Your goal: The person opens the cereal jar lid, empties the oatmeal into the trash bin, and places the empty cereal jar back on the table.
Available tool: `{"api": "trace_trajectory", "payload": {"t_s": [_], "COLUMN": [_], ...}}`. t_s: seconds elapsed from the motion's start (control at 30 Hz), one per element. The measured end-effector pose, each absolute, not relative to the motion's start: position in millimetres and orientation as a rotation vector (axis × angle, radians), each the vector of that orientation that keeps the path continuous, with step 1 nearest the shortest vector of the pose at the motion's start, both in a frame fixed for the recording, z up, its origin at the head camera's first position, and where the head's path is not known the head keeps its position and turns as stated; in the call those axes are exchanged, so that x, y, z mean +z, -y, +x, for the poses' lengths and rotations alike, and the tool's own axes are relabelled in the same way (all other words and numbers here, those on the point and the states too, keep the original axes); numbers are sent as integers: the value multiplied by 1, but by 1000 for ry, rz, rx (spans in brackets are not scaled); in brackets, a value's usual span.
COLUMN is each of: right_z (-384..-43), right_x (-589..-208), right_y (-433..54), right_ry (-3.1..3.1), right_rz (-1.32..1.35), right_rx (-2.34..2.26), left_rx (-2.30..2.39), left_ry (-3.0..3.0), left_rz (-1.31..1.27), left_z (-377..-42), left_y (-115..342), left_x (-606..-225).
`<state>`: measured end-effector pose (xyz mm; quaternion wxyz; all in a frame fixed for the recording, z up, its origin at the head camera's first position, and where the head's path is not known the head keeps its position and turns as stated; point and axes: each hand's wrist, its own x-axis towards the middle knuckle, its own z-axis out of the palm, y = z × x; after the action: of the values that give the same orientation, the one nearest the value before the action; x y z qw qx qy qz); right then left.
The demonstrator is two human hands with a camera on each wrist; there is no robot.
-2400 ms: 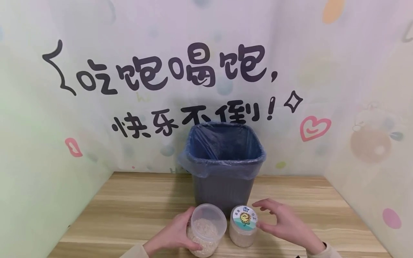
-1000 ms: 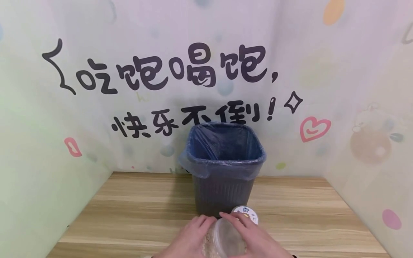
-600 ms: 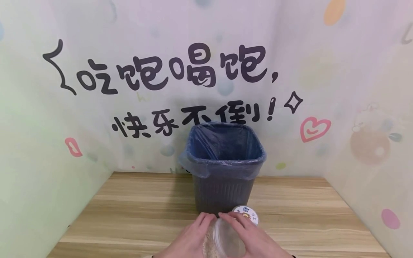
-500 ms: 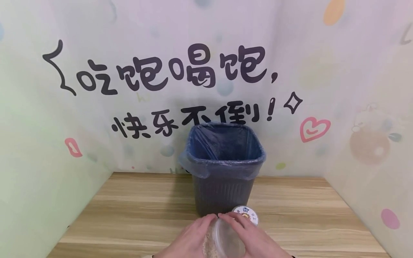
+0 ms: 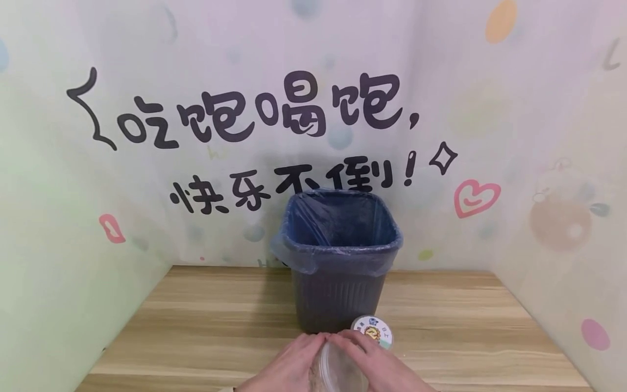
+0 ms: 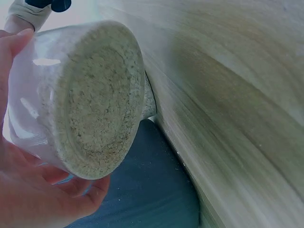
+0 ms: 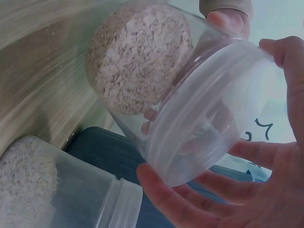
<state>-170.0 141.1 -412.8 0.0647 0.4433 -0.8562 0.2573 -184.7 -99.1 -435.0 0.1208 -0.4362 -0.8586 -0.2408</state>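
Tally: left grip [image 5: 288, 366] round 1 tilted jar [image 6: 102, 104] | right grip [image 5: 386, 365] round its lid [image 7: 202, 126] | 1 labelled jar [image 5: 373, 329], 1 bin [image 5: 338, 294] (blue-lined)

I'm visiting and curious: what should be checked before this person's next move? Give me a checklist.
1. Left grip around the clear cylindrical plastic jar: ok.
2. Right grip around its round translucent plastic lid: ok.
3. Lid fully tightened: cannot tell.
4. Jar upright: not ok; it is tilted, pale flakes inside.
5. Second clear plastic jar, with round printed lid, upright: ok.
6. Translucent blue plastic liner folded over the dark rectangular plastic bin: ok.
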Motion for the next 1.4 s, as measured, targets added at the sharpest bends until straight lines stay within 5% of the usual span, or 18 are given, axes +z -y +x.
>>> {"api": "trace_trajectory", "payload": {"t_s": [0.43,0.87,1.2,1.4], "right_z": [-181,-174,-175,-176], "right_x": [-411,-403,-399,-414], "right_y": [-143,-147,-151,-144], "right_ry": [2242,2279,2548,2436], "right_rz": [1802,1962,1620,1495], "right_rx": [692,728,1196,958], "left_rx": [-1014,-1054,-854,-711], "left_ry": [2706,2682,2555,2645], "left_rz": [-1463,-1541,-1470,-1324], "left_z": [-185,-184,-185,-181], "left_y": [106,108,106,104], "left_x": [-427,-427,-433,-432]}}
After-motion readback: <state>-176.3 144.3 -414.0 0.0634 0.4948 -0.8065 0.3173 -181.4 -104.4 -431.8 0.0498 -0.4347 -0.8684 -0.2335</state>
